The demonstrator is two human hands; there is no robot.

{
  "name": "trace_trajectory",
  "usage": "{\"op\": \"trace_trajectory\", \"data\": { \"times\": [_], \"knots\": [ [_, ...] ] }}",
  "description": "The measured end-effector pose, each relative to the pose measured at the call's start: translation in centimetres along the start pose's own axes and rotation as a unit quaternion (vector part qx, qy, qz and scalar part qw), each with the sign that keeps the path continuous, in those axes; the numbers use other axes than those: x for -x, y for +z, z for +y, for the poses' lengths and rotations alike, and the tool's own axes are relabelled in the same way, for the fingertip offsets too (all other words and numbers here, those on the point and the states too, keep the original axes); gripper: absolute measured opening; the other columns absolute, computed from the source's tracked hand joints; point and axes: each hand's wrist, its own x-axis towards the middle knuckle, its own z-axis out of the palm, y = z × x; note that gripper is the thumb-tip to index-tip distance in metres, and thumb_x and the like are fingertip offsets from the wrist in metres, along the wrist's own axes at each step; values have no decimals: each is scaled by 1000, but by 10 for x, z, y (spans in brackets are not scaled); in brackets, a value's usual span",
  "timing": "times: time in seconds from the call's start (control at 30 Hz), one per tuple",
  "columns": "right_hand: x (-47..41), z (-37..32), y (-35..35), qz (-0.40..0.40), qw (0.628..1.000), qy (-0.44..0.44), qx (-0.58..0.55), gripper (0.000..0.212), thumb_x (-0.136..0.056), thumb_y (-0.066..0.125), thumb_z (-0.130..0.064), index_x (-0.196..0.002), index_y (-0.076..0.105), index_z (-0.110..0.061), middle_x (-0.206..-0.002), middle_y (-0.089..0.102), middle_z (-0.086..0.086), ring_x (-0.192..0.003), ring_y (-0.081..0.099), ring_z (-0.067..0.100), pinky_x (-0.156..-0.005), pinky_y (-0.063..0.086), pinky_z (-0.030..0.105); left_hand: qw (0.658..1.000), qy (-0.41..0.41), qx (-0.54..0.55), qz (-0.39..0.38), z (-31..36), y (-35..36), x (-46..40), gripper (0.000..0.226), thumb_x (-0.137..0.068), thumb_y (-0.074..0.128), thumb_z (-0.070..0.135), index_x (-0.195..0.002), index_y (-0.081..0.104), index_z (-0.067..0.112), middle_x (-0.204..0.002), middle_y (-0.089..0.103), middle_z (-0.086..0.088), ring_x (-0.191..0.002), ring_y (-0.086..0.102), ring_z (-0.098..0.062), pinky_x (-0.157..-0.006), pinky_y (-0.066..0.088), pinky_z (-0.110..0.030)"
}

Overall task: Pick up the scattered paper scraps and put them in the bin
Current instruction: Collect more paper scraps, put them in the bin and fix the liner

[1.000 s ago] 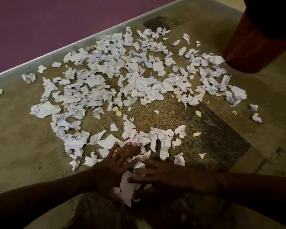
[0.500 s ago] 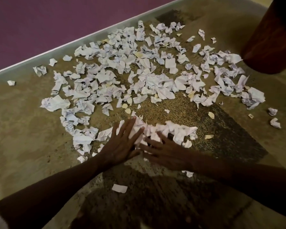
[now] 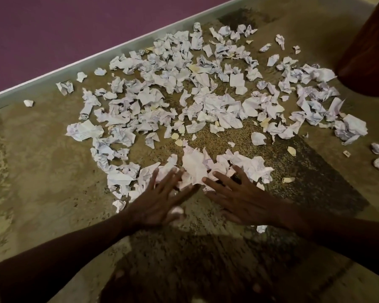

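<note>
Many paper scraps (image 3: 206,101) on floor, none in bin (image 3: 368,53)

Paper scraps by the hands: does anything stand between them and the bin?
No object does. Both open hands, left hand and right hand, touch the near paper scraps; only more scraps on the floor lie towards the bin.

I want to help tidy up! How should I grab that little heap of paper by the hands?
Scoop the heap from its two outer sides, palms facing in. It is loose crumpled scraps, so pinching lifts only one. The left hand and right hand lie flat behind it.
</note>
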Motion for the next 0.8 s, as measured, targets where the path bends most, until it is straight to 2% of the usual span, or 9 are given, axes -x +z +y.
{"op": "trace_trajectory", "data": {
  "times": [0.07,0.13,0.27,0.33,0.47,0.57,0.63,0.73,0.8],
  "knots": [
    [6,5,2,-15,999,31,-10,59,-97,38,-51,-148,36,-20,-161,17,12,-147,21,33,-109,18,67,994,-107,16,22,-11,-9,-11,76,-95,31,64,-155,0,28,-160,-16,-15,-148,-15,-30,-114,4,-63],
    [13,11,2,-5,997,76,-23,60,-97,40,-52,-147,38,-20,-161,18,11,-146,23,33,-109,21,65,981,-185,43,36,-19,-17,-12,85,-90,32,71,-155,7,24,-161,-11,-15,-149,-11,-30,-116,3,-62],
    [35,27,-1,69,981,159,-83,67,-90,48,-59,-141,49,-15,-157,30,12,-141,34,31,-109,27,60,969,-230,53,75,-29,-21,14,108,-73,37,87,-154,17,20,-162,2,-15,-149,2,-33,-115,7,-63],
    [52,39,1,77,969,196,-131,79,-86,53,-65,-144,42,-13,-157,28,11,-143,29,30,-108,29,58,955,-281,61,79,-44,-18,29,117,-65,43,90,-154,16,19,-163,-1,-12,-149,1,-33,-114,8,-64],
    [97,52,2,69,934,272,-221,115,-66,68,-77,-151,24,-13,-162,11,10,-148,16,31,-110,28,62,914,-387,100,74,-65,-8,58,128,-55,29,99,-154,15,20,-162,2,-11,-147,5,-38,-110,15,-65],
    [122,40,2,30,902,334,-270,137,-52,72,-83,-155,6,-21,-163,-10,8,-150,-2,29,-113,18,66,887,-413,186,85,-57,4,68,126,-53,33,99,-154,6,29,-162,3,-10,-148,5,-35,-113,15,-64],
    [129,26,10,-9,901,347,-261,145,-46,70,-88,-155,-3,-25,-161,-17,10,-150,-10,30,-114,12,67,874,-413,232,106,-43,7,60,125,-54,41,96,-154,7,28,-161,4,-9,-148,5,-30,-114,15,-61],
    [126,13,20,-24,896,361,-258,148,-43,64,-93,-154,-8,-27,-160,-21,11,-149,-13,32,-115,8,65,863,-397,280,136,-23,4,33,123,-55,51,90,-153,9,30,-162,-2,0,-148,0,-26,-114,14,-61],
    [113,11,21,-17,891,365,-268,148,-44,63,-94,-154,-9,-25,-159,-24,9,-149,-14,30,-116,9,60,874,-360,290,152,-14,-1,12,123,-55,55,88,-153,8,30,-162,-5,2,-148,-2,-22,-114,14,-58]
  ]
}}
